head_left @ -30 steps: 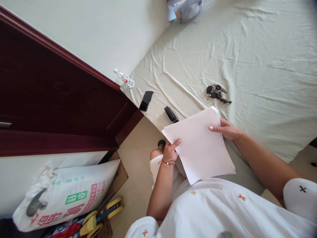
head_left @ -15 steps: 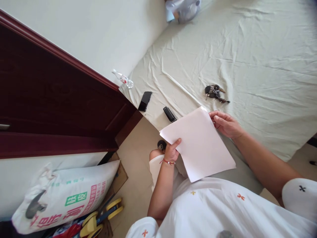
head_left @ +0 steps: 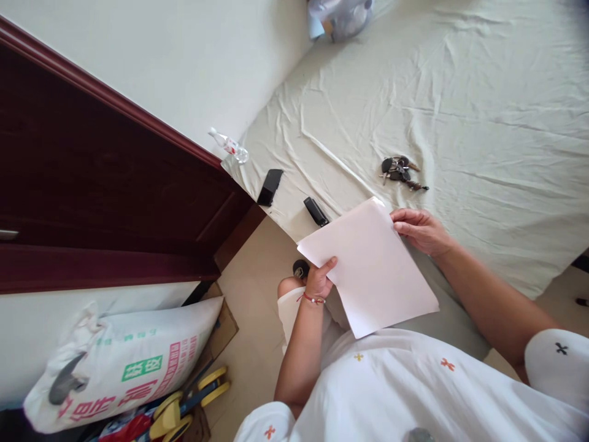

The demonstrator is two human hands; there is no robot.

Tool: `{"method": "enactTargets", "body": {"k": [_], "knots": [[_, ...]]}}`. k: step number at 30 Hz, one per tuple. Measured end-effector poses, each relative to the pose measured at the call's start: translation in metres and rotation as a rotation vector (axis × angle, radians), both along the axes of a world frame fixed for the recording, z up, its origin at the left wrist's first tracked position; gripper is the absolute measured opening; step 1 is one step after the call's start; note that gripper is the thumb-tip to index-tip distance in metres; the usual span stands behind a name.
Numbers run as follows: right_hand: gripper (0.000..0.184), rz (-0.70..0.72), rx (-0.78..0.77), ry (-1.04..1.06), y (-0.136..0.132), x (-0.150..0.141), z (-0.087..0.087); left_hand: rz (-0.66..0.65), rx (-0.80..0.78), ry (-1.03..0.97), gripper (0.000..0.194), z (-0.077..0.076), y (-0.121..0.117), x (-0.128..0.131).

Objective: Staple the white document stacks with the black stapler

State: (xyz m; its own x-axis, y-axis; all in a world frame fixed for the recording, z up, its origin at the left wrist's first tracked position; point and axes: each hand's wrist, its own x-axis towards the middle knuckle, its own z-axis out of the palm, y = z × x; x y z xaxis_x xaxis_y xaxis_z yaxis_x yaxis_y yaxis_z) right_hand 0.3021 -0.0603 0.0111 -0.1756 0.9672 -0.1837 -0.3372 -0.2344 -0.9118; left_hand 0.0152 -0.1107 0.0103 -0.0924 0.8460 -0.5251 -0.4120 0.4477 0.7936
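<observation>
Sheets of white paper (head_left: 372, 270) in a thin stack lie across my lap, tilted, with the far edge over the bed. My left hand (head_left: 321, 277) grips the near left edge, thumb on top and fingers underneath. At the far right corner my right hand (head_left: 421, 230) pinches the edge between thumb and fingers; how many sheets it holds, I cannot tell. Just beyond the paper's left corner lies a black stapler (head_left: 315, 212). A bunch of keys (head_left: 399, 170) rests on the sheet beyond my right hand.
A black phone (head_left: 270, 187) and a clear plastic bottle (head_left: 230, 146) lie near the corner of the bed (head_left: 483, 135). A plastic bag (head_left: 345, 18) sits at the far end. On the left are a dark red door (head_left: 101, 166) and a white printed sack (head_left: 133, 362).
My right thumb has come down toward the fingers at the paper's edge. The paper and my left hand have hardly moved.
</observation>
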Motion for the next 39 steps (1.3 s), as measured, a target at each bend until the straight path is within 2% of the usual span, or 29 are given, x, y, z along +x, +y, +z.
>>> {"method": "enactTargets", "body": {"k": [3, 13, 17, 21, 29, 33, 39], "knots": [[0.041, -0.036, 0.007, 0.001, 0.001, 0.0, -0.004, -0.001, 0.003, -0.012, 0.086, 0.001, 0.001, 0.0], [0.039, -0.022, -0.003, 0.03, 0.002, 0.002, -0.013, -0.013, -0.003, -0.005, 0.076, 0.006, 0.002, 0.001], [0.039, -0.02, 0.019, 0.033, 0.003, 0.003, -0.013, -0.025, 0.029, 0.024, 0.081, 0.008, 0.003, 0.0], [0.04, -0.065, 0.134, -0.024, 0.003, 0.002, -0.008, -0.059, 0.065, 0.07, 0.086, 0.009, 0.002, -0.001], [0.025, -0.32, 0.412, -0.225, 0.005, -0.002, -0.003, -0.088, 0.084, 0.144, 0.088, 0.006, 0.0, 0.0], [0.017, -0.366, 0.499, -0.309, 0.004, -0.001, -0.004, -0.089, 0.1, 0.137, 0.087, 0.006, 0.0, 0.0], [0.014, -0.403, 0.576, -0.31, 0.004, 0.001, -0.001, -0.124, 0.11, 0.165, 0.081, 0.003, -0.001, -0.001]]}}
